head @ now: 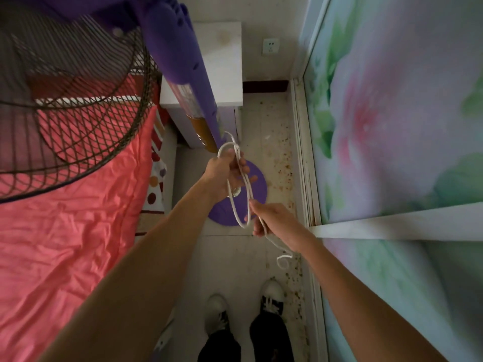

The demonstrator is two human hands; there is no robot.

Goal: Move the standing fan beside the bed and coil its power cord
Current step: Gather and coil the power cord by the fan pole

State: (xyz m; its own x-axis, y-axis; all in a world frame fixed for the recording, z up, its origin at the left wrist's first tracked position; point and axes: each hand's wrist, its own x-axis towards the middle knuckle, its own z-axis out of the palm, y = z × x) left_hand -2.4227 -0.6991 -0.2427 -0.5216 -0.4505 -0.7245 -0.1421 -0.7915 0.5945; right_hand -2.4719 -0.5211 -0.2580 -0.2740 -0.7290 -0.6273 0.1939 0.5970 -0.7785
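The purple standing fan (180,64) stands between the bed (65,231) and the wardrobe, its dark wire cage at the upper left and its round purple base (257,184) on the floor. A white power cord (244,202) leaves the pole low down and hangs in loops. My left hand (224,176) is closed on the top of the loops near the pole. My right hand (277,223) pinches the cord lower down, just right of the loop's bottom. The cord's loose end (282,259) dangles below my right hand.
A white bedside cabinet (224,64) stands behind the fan, with a wall socket (271,46) to its right. A sliding wardrobe door with a flower print (392,126) lines the right side. The narrow tiled floor strip (271,131) is stained. My two shoes (243,309) are at the bottom.
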